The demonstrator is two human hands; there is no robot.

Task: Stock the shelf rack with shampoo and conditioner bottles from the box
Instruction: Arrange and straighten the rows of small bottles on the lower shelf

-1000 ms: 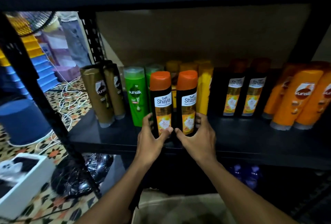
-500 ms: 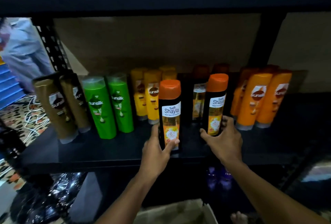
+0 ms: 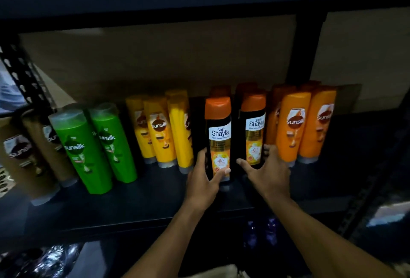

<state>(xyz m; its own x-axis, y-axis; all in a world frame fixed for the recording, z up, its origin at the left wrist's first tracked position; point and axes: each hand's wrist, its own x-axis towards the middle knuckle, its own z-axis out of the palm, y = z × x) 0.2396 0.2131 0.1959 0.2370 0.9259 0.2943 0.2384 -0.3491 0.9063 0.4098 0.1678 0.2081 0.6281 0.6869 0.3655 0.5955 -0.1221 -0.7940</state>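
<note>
Left hand (image 3: 203, 181): wrapped round the lower part of the left bottle (image 3: 218, 135), thumb across the front label, other fingers on its left side.
Right hand (image 3: 269, 176): clasping the foot of the right bottle (image 3: 254, 132), thumb stretched across the front, fingers curled round its right side.
Held bottles: black, orange caps, "Safi Shayla" labels, upright, side by side with a narrow gap between them, bases down at the shelf (image 3: 133, 202).
Behind the grip: more orange-capped bottles (image 3: 221, 91) in shadow.
Just right of the right hand: orange Sunsilk bottles (image 3: 294, 126), close against its fingers.
Left of the left hand: yellow bottles (image 3: 159, 131) nearest, then green bottles (image 3: 84, 151), then brown bottles (image 3: 24, 155) farthest.
Below the wrists: a pale edge of the box (image 3: 228, 270), mostly out of view.
</note>
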